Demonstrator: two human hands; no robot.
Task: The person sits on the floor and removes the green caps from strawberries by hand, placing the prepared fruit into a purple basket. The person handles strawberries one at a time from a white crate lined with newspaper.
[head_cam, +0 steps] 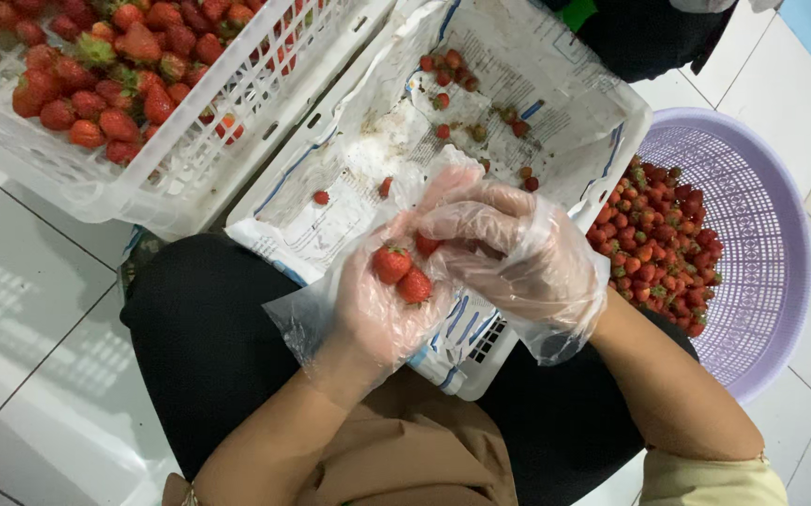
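Observation:
My left hand (pixel 382 300), in a loose clear plastic glove, is palm up over my lap and cups two red strawberries (pixel 402 274). My right hand (pixel 518 255), also gloved, reaches across from the right and pinches a third strawberry (pixel 427 245) at the left hand's fingertips. Both hands hover over the near edge of a white crate lined with printed paper (pixel 555 66), which holds a few scattered small strawberries (pixel 447 75).
A white slotted crate (pixel 166 178) heaped with strawberries sits at the upper left. A lilac plastic basket (pixel 761 234) with several strawberries stands on the white tiled floor at right. My legs in black trousers are under the lined crate.

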